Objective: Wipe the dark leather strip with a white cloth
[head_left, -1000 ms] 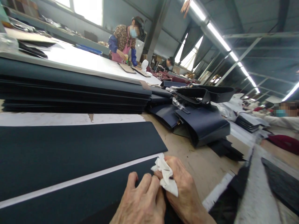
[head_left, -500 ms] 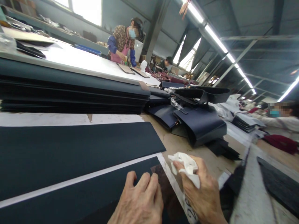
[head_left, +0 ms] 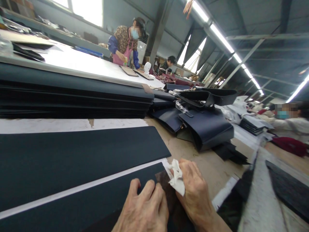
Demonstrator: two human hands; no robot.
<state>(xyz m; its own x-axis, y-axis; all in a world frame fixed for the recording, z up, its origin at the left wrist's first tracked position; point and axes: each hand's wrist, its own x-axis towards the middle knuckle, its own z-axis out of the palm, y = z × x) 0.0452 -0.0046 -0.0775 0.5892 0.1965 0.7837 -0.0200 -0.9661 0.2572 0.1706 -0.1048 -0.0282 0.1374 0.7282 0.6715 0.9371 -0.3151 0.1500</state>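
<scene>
My left hand (head_left: 145,206) rests at the bottom centre, fingers bent and slightly apart, pressing down on a dark panel (head_left: 96,196). A brownish, see-through-looking sheet (head_left: 165,181) lies at that panel's right end, partly beneath both hands. To the right, my right hand (head_left: 196,191) is closed around a crumpled white tissue (head_left: 177,178). The tissue is at the panel's right edge, close to my left fingers. A second dark panel (head_left: 82,151) lies flat just beyond, with a white strip between the two. My fingertips are mostly hidden.
Behind the panels rises a stack of dark folded sheets (head_left: 72,96). Dark blue bag pieces (head_left: 205,127) lie at centre right, with black scraps (head_left: 230,152) beside them. Across the white table (head_left: 89,64) a masked co-worker (head_left: 125,45) stands; other people sit farther off.
My right hand has moved left with the tissue, from beside the panel to its right edge. The left hand has stayed nearly in place.
</scene>
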